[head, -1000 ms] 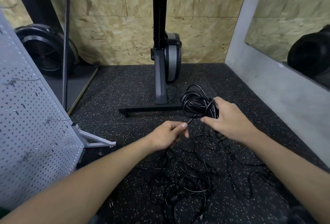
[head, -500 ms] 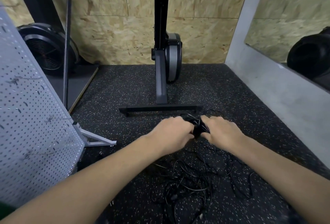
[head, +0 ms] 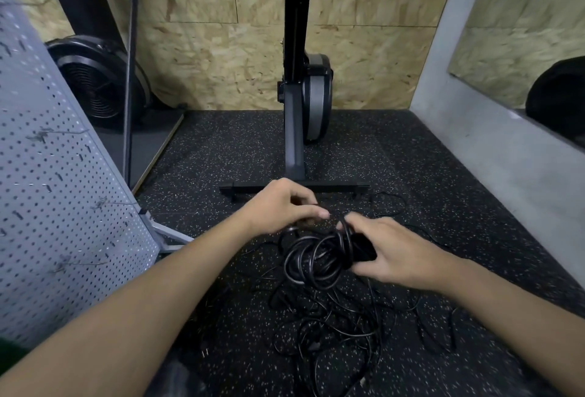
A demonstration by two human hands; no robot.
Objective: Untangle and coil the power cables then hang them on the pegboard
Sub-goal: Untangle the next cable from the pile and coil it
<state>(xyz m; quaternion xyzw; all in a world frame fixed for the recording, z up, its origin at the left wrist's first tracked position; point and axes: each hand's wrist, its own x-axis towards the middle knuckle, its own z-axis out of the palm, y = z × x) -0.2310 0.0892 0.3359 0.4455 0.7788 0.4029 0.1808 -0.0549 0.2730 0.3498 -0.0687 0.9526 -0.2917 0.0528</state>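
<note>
Your floor: black speckled rubber (head: pixel 221 156).
On it you have loose tangled cables (head: pixel 342 327), the machine's black base bar (head: pixel 294 187), and the pegboard's foot (head: pixel 171 238).

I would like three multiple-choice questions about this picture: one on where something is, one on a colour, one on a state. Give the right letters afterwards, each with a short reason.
1. Where does the pegboard stand?
A. On the person's left
B. On the person's right
C. Behind the exercise machine

2. What colour is the coiled cable?
A. White
B. Orange
C. Black

3. What is the state of the coiled cable?
A. Hanging on the pegboard
B. Held in the right hand, above the floor
C. Lying untouched on the floor

Answers:
1. A, the perforated grey board fills the left edge of the view.
2. C, its loops are black, like the loose cables on the floor.
3. B, the right hand closes on the bundle while the left hand works at its top; the pegboard hooks carry no cable.
</note>
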